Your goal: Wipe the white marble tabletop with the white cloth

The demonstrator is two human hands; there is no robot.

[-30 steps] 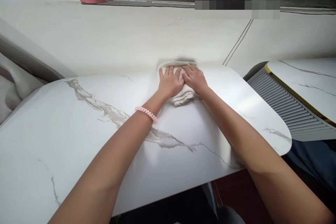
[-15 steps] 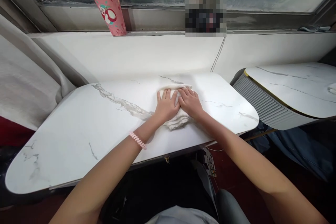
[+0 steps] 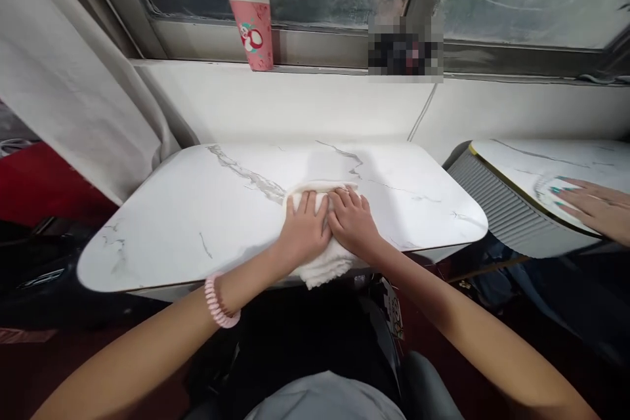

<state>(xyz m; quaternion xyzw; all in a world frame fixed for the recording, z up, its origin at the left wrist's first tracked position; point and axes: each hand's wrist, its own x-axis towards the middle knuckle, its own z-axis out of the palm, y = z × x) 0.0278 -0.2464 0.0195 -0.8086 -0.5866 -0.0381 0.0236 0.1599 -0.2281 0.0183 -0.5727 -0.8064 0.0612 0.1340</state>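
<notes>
A folded white cloth lies on the marble-patterned white tabletop, its near end hanging over the front edge. My left hand rests on the cloth with its fingers spread and lying flat. Close beside it, my right hand presses on the cloth too, fingers stretched forward; the two thumbs meet. Neither hand is closed around the cloth. A pink coiled band circles my left wrist.
On the window ledge stand a pink paper cup with a red straw and a blurred-out dark object. A grey curtain hangs at left. At right, another person's hand rests on a second table.
Both my hands and the cloth have slid toward me, to the table's front edge. The view has shifted left. Another person's hand has come into view at right.
</notes>
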